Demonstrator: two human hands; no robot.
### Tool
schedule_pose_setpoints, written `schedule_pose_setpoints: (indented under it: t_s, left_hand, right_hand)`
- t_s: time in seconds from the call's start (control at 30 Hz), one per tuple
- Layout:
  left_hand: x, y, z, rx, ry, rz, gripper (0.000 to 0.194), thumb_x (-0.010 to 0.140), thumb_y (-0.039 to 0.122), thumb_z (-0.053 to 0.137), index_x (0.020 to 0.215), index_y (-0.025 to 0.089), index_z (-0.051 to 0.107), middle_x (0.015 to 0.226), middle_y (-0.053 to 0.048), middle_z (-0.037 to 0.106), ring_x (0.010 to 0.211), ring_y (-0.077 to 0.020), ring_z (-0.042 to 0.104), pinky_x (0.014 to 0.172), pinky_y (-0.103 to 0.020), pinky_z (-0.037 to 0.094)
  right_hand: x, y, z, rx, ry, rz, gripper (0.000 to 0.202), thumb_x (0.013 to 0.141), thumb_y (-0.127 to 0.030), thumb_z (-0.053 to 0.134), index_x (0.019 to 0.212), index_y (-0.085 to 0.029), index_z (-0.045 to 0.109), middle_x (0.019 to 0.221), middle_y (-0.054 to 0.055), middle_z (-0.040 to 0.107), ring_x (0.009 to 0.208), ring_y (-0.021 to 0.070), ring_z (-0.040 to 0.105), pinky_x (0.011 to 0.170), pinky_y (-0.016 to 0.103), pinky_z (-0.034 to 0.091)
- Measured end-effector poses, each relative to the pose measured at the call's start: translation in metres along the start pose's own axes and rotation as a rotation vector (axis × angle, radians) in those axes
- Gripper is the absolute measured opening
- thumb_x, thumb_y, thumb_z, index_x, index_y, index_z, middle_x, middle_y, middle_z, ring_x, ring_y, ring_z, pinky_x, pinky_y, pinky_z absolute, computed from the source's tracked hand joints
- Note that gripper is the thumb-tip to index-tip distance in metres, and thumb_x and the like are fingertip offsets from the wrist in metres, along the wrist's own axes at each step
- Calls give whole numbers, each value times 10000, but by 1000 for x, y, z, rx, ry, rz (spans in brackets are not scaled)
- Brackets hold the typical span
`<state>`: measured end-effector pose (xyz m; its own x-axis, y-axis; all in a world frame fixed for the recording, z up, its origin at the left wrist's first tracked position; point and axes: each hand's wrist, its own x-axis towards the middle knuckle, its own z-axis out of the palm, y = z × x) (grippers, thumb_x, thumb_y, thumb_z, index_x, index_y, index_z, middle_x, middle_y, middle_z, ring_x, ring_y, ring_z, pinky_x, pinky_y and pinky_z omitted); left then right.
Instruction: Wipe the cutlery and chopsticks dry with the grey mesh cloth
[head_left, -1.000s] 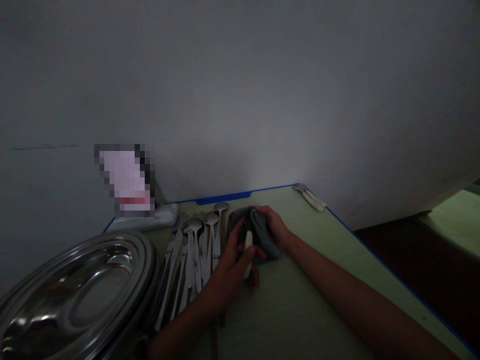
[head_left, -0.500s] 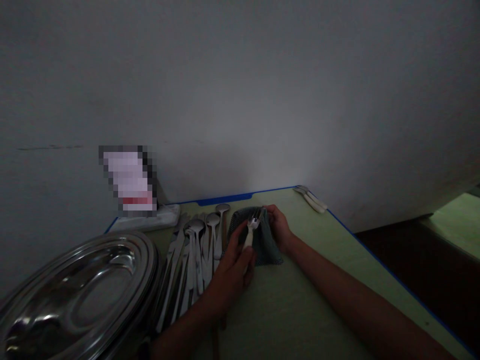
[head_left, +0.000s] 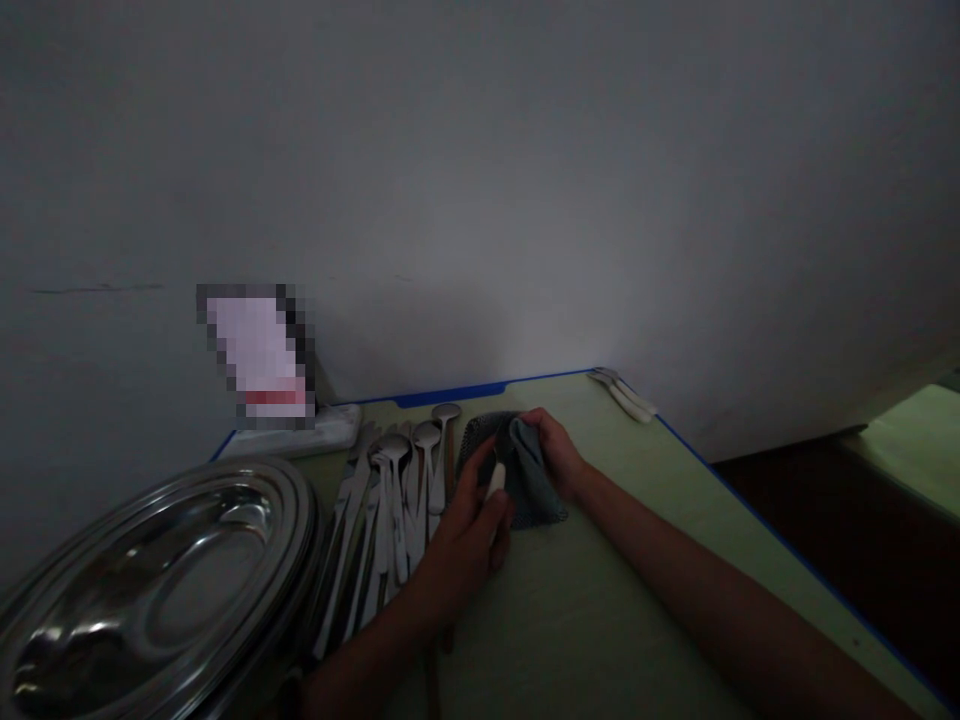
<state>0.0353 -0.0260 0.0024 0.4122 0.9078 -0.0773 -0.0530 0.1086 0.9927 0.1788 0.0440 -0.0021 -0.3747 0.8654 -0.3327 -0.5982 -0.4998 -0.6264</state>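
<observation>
My left hand (head_left: 472,520) is closed around the pale handle of a fork (head_left: 497,480). The fork's head is covered by a dark grey-green cloth (head_left: 529,480), which my right hand (head_left: 555,450) pinches over it. Part of the cloth hangs down between my hands towards the table. Just left of my left hand lie several loose spoons (head_left: 427,437) and knives (head_left: 341,520), handles towards me. Two pale-handled pieces of cutlery (head_left: 626,397), seemingly forks, rest at the table's far right corner, beyond my right hand.
A stack of oval steel trays (head_left: 289,490) fills the table's left front. Behind it, a blurred-out upright panel (head_left: 259,355) stands on a whitish base (head_left: 330,430). The pale green table (head_left: 600,600) has blue edging and meets a grey wall (head_left: 525,200).
My right hand has brought the cloth over the fork's tines, which were bare before. My left hand keeps its hold on the handle, nearly unmoved.
</observation>
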Motion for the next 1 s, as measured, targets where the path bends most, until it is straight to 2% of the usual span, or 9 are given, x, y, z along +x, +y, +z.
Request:
schedule_pose_setpoints:
  t_s: [0.23, 0.5, 0.67, 0.87, 1.0]
  left_hand:
    - [1, 2, 0, -16, -23, -24, 465, 894, 315, 414, 1332, 312, 259, 647, 68, 412, 450, -56, 356, 406, -166, 292]
    - [-1, 0, 0, -26, -21, -36, 446, 895, 291, 419, 1314, 347, 279, 688, 59, 431, 462, -52, 355, 413, -166, 295]
    - [0, 1, 0, -19, -24, -26, 453, 896, 277, 406, 1324, 316, 262, 650, 66, 415, 456, -60, 354, 411, -172, 293]
    - [0, 4, 1, -4, -16, -35, 450, 895, 283, 399, 1322, 317, 262, 665, 63, 425, 463, -60, 368, 419, -171, 304]
    - [0, 4, 0, -10, -14, -34, 454, 895, 298, 387, 1330, 308, 259, 670, 57, 430, 470, -65, 382, 424, -176, 308]
  right_hand:
    - [-2, -3, 0, 51, -17, -42, 434, 738, -364, 298, 779, -127, 660, 578, 61, 660, 578, 203, 613, 633, 319, 490]
    - [0, -2, -5, 44, -108, -71, 392, 633, -318, 342, 779, -128, 652, 592, 69, 663, 565, 210, 599, 607, 328, 490]
    - [-3, -3, -1, 40, -59, 3, 385, 607, -277, 323, 755, -131, 647, 566, 70, 654, 544, 207, 594, 579, 319, 491]
    - [-3, -4, 1, 6, 1, -45, 380, 652, -327, 324, 733, -142, 646, 548, 61, 648, 544, 209, 600, 585, 319, 499]
    - [-2, -4, 1, -48, 13, -37, 353, 613, -309, 344, 716, -153, 644, 551, 58, 650, 550, 215, 604, 597, 328, 502]
